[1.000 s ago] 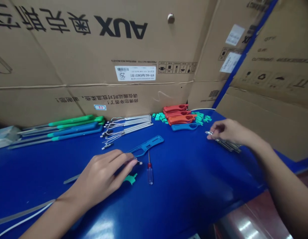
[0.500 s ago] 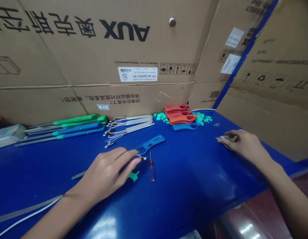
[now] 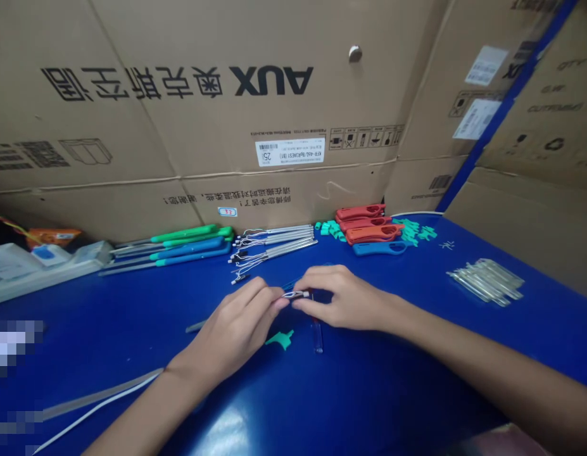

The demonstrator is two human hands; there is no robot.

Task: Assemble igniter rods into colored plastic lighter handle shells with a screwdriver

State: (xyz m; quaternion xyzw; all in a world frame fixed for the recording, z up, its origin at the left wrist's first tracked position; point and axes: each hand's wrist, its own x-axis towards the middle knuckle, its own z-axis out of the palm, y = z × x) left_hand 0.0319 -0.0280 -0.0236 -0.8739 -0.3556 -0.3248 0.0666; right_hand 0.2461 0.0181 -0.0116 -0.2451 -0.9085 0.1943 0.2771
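Thin white wires ending in a small white connector [image 3: 304, 294] run between my two hands. Closed in a pinch, my left hand [image 3: 243, 326] grips the wires. From the other side, my right hand [image 3: 343, 297] has its thumb and fingertips around the connector end. Just behind the fingers lies a blue plastic handle piece [image 3: 291, 284], mostly hidden. Below my right hand is a screwdriver [image 3: 316, 337] with a clear handle, its upper part covered. A green plastic piece [image 3: 280, 340] rests beside my left fingers, and a flat metal strip [image 3: 195, 326] sticks out behind that hand.
Silvery rods with wires [image 3: 288, 242] lie along the back, near green and blue handled tools [image 3: 193, 247]. Red, orange and blue handles [image 3: 369, 229] sit among small green parts [image 3: 416, 229]. Silvery packets [image 3: 487, 280] lie right; a power strip [image 3: 91, 258] left. Cardboard [image 3: 202, 145] walls the table.
My right hand has left the silvery packets at the right and come to the middle, meeting my left hand at the wires. The view has shifted left.
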